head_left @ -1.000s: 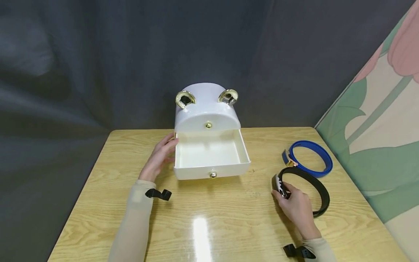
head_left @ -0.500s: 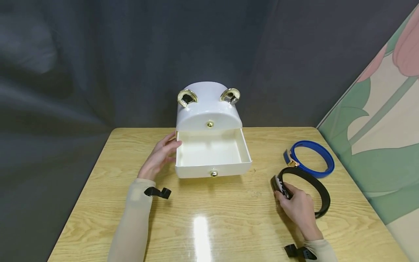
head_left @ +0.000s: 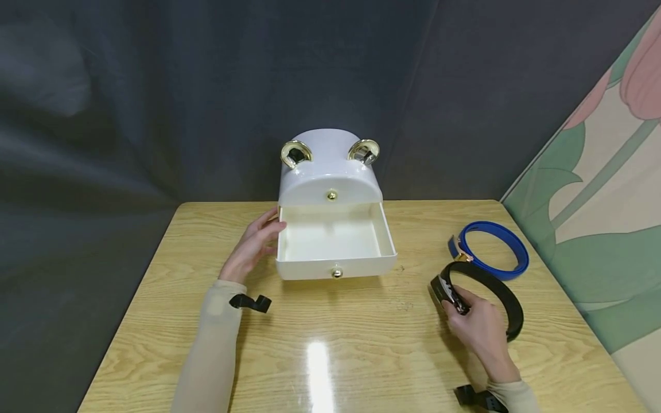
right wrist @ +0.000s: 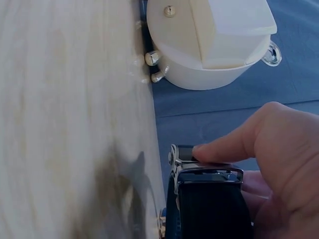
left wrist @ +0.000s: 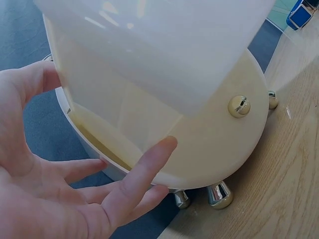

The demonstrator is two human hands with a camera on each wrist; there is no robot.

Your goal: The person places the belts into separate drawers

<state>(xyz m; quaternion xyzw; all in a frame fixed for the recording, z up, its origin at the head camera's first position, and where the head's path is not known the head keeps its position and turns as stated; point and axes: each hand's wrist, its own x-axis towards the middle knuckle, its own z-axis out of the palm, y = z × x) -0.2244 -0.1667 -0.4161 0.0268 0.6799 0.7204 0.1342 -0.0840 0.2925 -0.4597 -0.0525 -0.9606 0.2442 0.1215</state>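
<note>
A white rounded box (head_left: 328, 155) with two gold-rimmed ear shapes stands at the table's back, its lower drawer (head_left: 333, 268) pulled out and bare inside. My left hand (head_left: 250, 249) rests at the drawer's left side; the left wrist view shows its fingers (left wrist: 134, 181) spread loosely at the box's edge. Low on the right, my right hand (head_left: 480, 330) pinches a coiled black belt (head_left: 508, 298) by its buckle end. The silver buckle (right wrist: 209, 174) shows between thumb and fingers in the right wrist view. Behind the black belt lies a coiled blue belt (head_left: 508, 244).
The wooden table (head_left: 361, 344) runs between the two arms, with a light reflection near its front. A dark curtain (head_left: 232, 103) hangs behind it. To the right is a panel with a flower pattern (head_left: 604, 229).
My right hand has moved slightly to the right, and the black belt's buckle end has tilted and shifted with it. The left hand, box and blue belt stay in place.
</note>
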